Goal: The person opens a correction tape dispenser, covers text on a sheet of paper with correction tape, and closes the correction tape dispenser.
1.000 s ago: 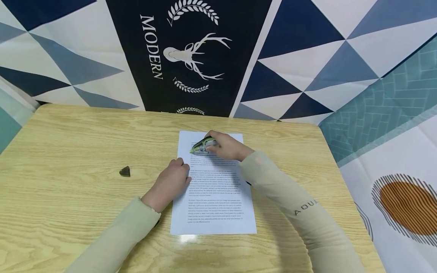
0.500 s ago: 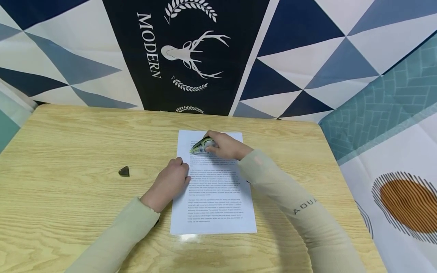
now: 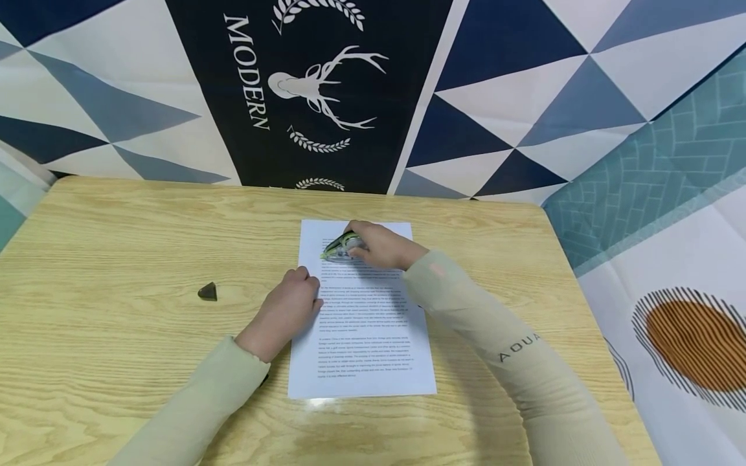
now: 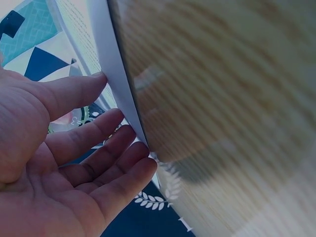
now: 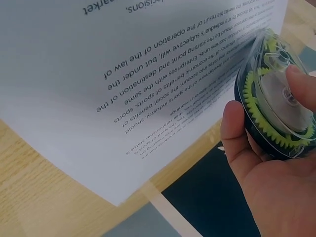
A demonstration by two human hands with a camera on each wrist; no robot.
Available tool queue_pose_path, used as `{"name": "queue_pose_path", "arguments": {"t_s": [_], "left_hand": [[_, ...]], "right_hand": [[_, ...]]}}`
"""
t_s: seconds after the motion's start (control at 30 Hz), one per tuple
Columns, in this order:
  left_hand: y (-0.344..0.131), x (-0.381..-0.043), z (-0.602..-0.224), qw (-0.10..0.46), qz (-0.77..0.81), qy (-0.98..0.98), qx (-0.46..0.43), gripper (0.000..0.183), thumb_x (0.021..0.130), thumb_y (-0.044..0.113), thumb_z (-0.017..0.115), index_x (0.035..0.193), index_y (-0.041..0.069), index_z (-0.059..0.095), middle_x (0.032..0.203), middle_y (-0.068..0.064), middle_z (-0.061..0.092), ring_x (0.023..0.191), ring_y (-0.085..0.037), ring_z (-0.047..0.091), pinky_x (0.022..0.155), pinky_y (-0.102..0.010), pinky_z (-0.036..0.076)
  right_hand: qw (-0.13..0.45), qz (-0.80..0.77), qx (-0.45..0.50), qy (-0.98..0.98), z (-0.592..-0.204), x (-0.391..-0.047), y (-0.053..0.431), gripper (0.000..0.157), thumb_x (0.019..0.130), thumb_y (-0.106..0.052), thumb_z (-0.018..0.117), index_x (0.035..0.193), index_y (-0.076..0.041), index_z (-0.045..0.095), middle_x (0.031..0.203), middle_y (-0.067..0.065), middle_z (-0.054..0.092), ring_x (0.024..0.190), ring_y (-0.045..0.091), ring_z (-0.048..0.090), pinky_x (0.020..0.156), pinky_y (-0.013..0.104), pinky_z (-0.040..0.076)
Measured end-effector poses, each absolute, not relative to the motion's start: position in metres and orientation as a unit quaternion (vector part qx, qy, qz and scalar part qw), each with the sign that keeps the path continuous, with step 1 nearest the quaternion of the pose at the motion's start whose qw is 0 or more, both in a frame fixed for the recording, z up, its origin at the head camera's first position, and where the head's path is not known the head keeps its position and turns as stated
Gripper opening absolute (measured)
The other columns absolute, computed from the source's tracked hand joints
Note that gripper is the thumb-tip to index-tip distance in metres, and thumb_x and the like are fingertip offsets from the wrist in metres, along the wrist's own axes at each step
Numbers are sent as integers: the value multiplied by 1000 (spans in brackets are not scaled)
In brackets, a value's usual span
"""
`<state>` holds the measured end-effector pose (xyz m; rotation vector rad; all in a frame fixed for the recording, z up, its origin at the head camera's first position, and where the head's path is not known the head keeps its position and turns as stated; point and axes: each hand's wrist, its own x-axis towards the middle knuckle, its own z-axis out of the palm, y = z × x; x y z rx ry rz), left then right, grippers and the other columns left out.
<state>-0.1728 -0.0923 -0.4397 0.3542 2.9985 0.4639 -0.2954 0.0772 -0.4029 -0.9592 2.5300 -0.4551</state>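
Observation:
A printed sheet of paper (image 3: 364, 383) lies on the wooden table. My right hand (image 3: 381, 246) grips a correction tape (image 3: 339, 250) whose green tip is down at the upper lines of text, near their left end. The right wrist view shows a clear-sided correction tape (image 5: 277, 101) with a green gear wheel, between thumb and fingers. My left hand (image 3: 285, 309) rests at the sheet's left edge. In the left wrist view the fingertips of the left hand (image 4: 74, 148) touch the paper's edge, fingers slightly bent and thumb on the sheet.
A small dark cap (image 3: 207, 292) lies on the table (image 3: 116, 259), left of the left hand. Behind the table's far edge hangs a patterned cloth (image 3: 332, 97) with a deer head. Another cloth (image 3: 688, 336) covers the right side.
The head view has shifted slightly, so everything appears a little further left and up. Both hands and the correction tape hold the same place on the paper.

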Motion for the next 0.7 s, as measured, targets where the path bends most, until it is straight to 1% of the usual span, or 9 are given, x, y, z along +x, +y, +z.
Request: {"name": "queue_pose_path", "arguments": {"t_s": [0.33, 0.53, 0.7], "left_hand": [[-93, -172, -439, 46, 152, 981, 115, 27, 88, 14, 63, 105, -6, 64, 91, -12, 54, 80, -22, 46, 71, -34, 46], [-93, -172, -439, 49, 149, 981, 116, 29, 89, 14, 61, 109, -7, 63, 94, -14, 54, 81, -23, 46, 73, -35, 45], [-93, -172, -440, 41, 149, 981, 121, 28, 89, 14, 62, 106, -7, 63, 92, -13, 54, 80, -23, 46, 72, -35, 46]], "right_hand": [[203, -171, -343, 901, -402, -297, 78, 35, 96, -21, 52, 127, -7, 47, 118, 8, 56, 103, 19, 54, 96, 36, 43], [213, -205, -315, 902, -407, -297, 83, 34, 95, -24, 52, 126, -11, 46, 116, 6, 58, 100, 18, 55, 94, 36, 43], [210, -203, -323, 900, -408, -298, 84, 33, 95, -23, 52, 125, -11, 47, 115, 6, 57, 99, 18, 55, 93, 36, 43]]}}
